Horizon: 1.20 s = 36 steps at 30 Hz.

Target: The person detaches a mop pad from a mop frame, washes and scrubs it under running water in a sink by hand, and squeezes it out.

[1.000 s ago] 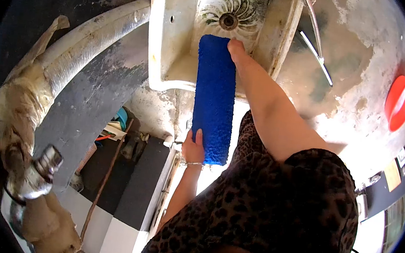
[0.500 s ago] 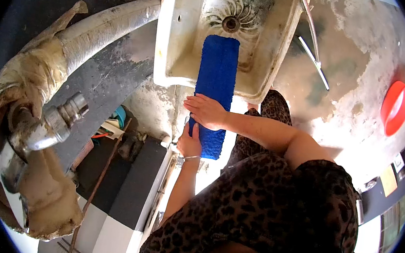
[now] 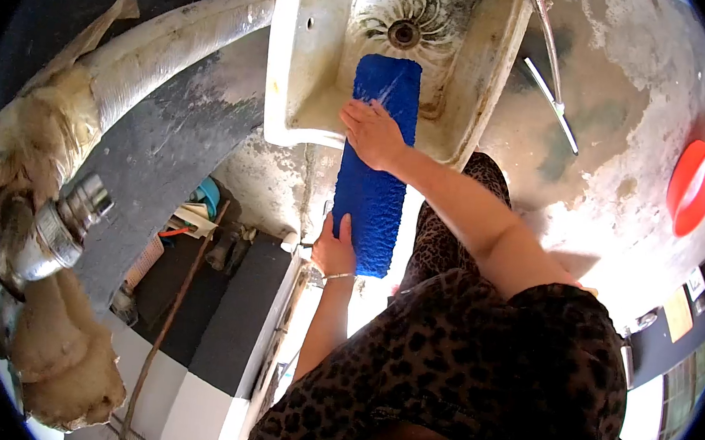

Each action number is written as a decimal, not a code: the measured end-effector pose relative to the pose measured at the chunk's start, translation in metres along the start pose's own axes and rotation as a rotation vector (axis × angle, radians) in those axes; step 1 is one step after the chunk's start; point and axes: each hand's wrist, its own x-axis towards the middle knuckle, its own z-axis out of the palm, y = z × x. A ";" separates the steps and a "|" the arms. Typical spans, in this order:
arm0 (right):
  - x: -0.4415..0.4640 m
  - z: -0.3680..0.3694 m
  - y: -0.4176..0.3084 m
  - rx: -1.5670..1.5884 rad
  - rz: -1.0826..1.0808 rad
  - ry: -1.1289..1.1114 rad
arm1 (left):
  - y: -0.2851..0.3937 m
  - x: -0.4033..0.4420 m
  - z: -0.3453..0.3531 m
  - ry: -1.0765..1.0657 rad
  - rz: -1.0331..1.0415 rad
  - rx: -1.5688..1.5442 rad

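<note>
A long, flat blue mop pad (image 3: 371, 196) with a nubby surface reaches from inside the worn, stained sink (image 3: 293, 131) out over its front rim. My left hand (image 3: 334, 252) grips the near left edge of the pad, thumb on top and the other fingers hidden underneath. Farther up, my right hand (image 3: 374, 136) lies palm down across the pad at the level of the sink's front part, fingers stretched out. Beyond the pad's far end is the round drain (image 3: 403, 34). Pale streaks show on the blue surface just past my right fingertips.
A wrapped pipe (image 3: 184, 38) curves along the left, with a metal fitting (image 3: 67, 224) near its lower end. To the right are a metal tube (image 3: 548, 44) and a red basin (image 3: 692, 188). A long stick (image 3: 167, 321) leans at lower left.
My right hand has slid up the pad, away from my body, toward the sink. My left hand keeps its grip near the lower end. Pale streaks now show on the pad.
</note>
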 end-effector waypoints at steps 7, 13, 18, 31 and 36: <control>0.022 0.020 0.015 -0.023 -0.057 -0.083 | 0.005 0.000 -0.005 0.013 -0.015 -0.042; 0.075 0.027 0.073 -0.108 0.114 -0.189 | 0.012 0.005 -0.007 -0.001 0.007 -0.040; 0.087 -0.025 0.073 -0.077 0.522 -0.361 | 0.012 0.006 -0.008 0.025 0.023 0.011; 0.116 0.038 0.161 0.622 0.882 0.021 | 0.014 0.002 -0.003 -0.048 0.070 -0.024; 0.052 0.030 0.128 0.480 0.324 0.447 | -0.031 0.032 -0.008 -0.755 -0.331 -0.946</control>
